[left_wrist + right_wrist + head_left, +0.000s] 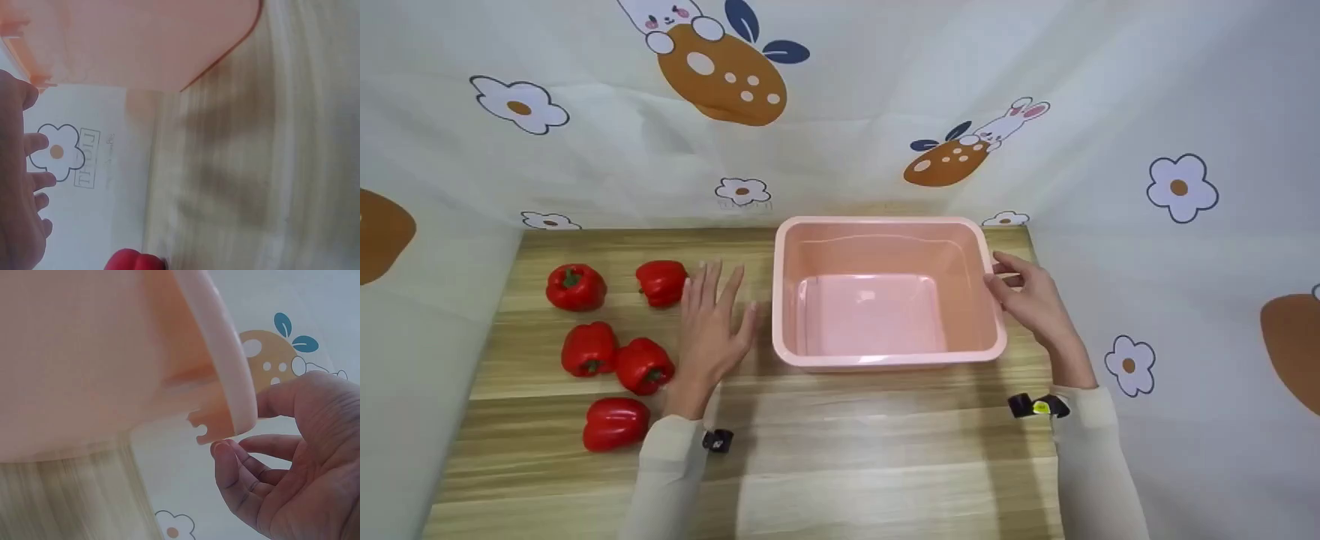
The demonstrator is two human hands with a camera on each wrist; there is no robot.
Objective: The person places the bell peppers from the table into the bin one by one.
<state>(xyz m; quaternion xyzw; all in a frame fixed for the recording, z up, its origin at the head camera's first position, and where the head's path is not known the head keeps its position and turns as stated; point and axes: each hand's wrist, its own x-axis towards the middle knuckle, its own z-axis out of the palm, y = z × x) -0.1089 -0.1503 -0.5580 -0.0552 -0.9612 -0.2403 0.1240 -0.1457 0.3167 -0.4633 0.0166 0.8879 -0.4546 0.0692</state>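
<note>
A pink plastic basin (885,360) stands on the wooden table, with nothing inside it. At its right side, my right hand (1031,300) holds the rim. In the right wrist view, the thumb goes behind the rim (225,360) and the curled fingers (228,467) sit at its lower edge. My left hand (711,330) is spread between the basin and several red bell peppers, apart from the basin wall. Nearest to its fingertips lies one red bell pepper (662,283). In the left wrist view, the basin's outer wall (140,45) is above and a bit of pepper (134,260) shows below.
More red bell peppers lie to the left: one at the back (576,287), a touching pair with this one (589,349) in it, and one in front (616,424). A printed cloth (840,150) hangs behind the table and along both sides.
</note>
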